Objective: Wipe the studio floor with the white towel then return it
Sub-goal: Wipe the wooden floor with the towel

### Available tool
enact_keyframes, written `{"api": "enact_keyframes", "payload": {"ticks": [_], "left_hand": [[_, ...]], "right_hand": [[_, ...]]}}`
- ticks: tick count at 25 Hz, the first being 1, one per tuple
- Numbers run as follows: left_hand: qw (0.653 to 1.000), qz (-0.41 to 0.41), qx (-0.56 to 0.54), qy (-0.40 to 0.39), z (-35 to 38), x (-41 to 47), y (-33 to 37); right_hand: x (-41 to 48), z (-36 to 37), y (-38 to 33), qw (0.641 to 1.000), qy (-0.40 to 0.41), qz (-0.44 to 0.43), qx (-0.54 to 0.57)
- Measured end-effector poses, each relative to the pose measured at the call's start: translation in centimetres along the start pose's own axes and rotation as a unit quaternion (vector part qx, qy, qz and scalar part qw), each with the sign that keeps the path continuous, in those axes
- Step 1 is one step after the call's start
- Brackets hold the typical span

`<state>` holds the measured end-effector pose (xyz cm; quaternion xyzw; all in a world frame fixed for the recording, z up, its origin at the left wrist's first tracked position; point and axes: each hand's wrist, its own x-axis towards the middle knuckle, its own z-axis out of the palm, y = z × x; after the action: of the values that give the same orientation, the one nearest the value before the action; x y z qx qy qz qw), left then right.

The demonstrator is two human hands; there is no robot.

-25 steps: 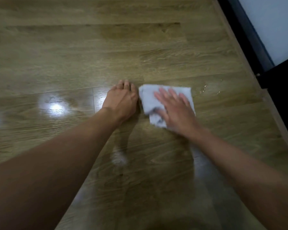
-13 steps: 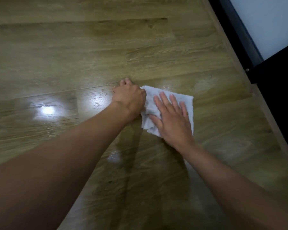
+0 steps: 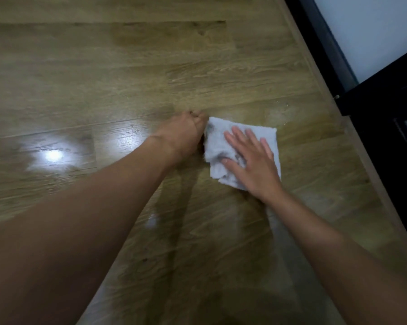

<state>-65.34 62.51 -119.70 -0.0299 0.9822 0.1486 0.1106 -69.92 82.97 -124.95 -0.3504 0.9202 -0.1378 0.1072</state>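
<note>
Two hands meet: right hand [image 3: 250, 160] flat on white towel [image 3: 217, 141], left hand [image 3: 182, 134] fisted beside it.

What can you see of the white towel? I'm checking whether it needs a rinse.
The white terry-cloth towel lies folded and a little crumpled, flat on the brown wood-plank floor. Grey shading shows in its creases, whether dirt or shadow I cannot tell. The right hand presses on it with fingers spread; the left hand, closed, touches its left edge.

White towel [image 3: 221, 141], brown wood-grain floor [image 3: 151, 66]
</note>
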Motion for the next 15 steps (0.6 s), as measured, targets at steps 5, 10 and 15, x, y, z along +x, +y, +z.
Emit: {"api": "enact_keyframes", "payload": {"ticks": [5, 10, 15], "left_hand": [[0.994, -0.059, 0.012, -0.094, -0.2, 0.8, 1.4], [0.993, -0.063, -0.013, -0.102, -0.1, 1.1, 2.4], [0.988, -0.100, -0.019, -0.115, -0.9, 2.3, 2.8]], "right_hand": [[10.7, -4.6, 5.2, 0.992, -0.042, 0.108, -0.040], [4.4, -1.5, 1.0, 0.991, 0.021, 0.121, -0.057], [-1.8, -0.2, 1.0, 0.995, 0.018, 0.057, -0.079]]}}
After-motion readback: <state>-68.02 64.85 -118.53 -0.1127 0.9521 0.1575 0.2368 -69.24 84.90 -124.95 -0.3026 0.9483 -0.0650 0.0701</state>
